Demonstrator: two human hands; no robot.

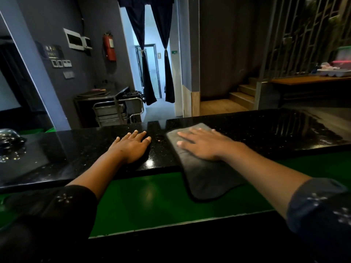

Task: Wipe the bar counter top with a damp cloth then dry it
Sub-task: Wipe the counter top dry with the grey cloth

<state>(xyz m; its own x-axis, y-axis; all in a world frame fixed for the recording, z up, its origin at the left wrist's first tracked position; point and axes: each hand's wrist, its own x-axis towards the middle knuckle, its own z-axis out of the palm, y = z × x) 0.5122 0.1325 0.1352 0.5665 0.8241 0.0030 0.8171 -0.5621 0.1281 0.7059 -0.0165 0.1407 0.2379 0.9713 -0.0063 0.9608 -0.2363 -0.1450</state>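
A black speckled bar counter top (256,133) runs across the view, wet and shiny at the right. A grey cloth (205,175) lies over its near edge, with the lower half hanging down toward the green shelf. My right hand (201,144) lies flat on the cloth's upper part, fingers spread, pressing it against the counter. My left hand (133,147) rests flat on the bare counter just left of the cloth, fingers apart, holding nothing.
A shiny metal object (8,137) sits on the counter at the far left. Below the counter runs a green shelf (152,202). Beyond the counter stand a steel trolley (115,112), a curtained doorway (152,73) and wooden steps (243,93).
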